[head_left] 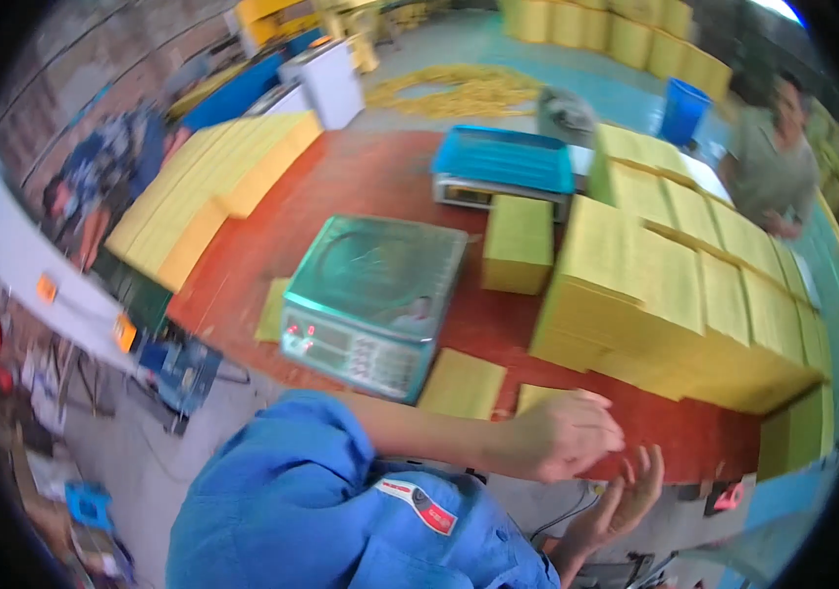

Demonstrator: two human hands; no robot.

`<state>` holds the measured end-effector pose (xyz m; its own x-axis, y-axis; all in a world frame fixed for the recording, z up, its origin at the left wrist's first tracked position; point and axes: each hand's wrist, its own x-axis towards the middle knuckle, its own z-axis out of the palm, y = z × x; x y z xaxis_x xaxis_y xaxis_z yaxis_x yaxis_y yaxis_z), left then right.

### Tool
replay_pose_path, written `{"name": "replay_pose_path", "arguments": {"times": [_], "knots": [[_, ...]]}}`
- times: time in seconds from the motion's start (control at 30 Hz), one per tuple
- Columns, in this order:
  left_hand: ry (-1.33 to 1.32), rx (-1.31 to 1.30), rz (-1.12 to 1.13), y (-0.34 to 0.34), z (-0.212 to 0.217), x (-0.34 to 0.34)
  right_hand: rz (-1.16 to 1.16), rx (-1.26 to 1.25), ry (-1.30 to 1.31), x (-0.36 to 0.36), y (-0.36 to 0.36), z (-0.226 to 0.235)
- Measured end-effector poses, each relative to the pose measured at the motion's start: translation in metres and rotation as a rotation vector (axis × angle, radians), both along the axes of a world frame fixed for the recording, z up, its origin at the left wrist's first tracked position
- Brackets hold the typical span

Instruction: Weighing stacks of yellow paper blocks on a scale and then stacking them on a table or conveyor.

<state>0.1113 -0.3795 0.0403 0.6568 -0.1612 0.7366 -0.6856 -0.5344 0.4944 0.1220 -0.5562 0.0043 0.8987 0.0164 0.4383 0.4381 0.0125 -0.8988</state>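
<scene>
Down at the near edge of the red table (380, 177), the person's left hand (565, 432) reaches across in a loose curl, its fingers bent over a thin yellow paper stack (540, 396) that lies flat at that edge; whether it actually grips the stack cannot be told, as the hand covers most of it. Just below, off the table edge, the right hand (626, 501) is spread open, palm up, holding nothing. A second flat yellow stack (462, 384) lies just left of the first, beside the front of a green digital scale (372, 302) with an empty pan. Behind the scale stands a small yellow block (518, 243), and farther back a second scale with a blue pan (504, 162). Tall yellow bundles (694, 294) crowd the table's right side up to its edge, and a long yellow row (209, 187) runs along the left edge. Another person (768, 162) stands beyond the far right corner.
</scene>
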Motion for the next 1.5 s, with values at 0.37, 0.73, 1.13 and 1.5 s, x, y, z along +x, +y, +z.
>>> {"name": "replay_pose_path", "arguments": {"times": [0.37, 0.73, 1.13, 1.5], "knots": [[0.201, -0.168, 1.103, 0.216, -0.026, -0.423, 1.082, 0.063, 0.092, -0.218, 0.315, 0.017], [0.131, -0.154, 1.342, 0.351, 0.008, -0.564, 1.444, -0.054, -0.259, -0.344, 0.628, 0.044], [0.345, -0.019, 1.285, 0.601, 0.01, -0.502, 0.973, -0.376, -0.641, -0.267, 0.953, -0.008], [0.586, 0.025, 1.484, 0.862, -0.085, -0.386, 0.837, -0.76, -0.938, -0.256, 1.074, -0.074]]}}
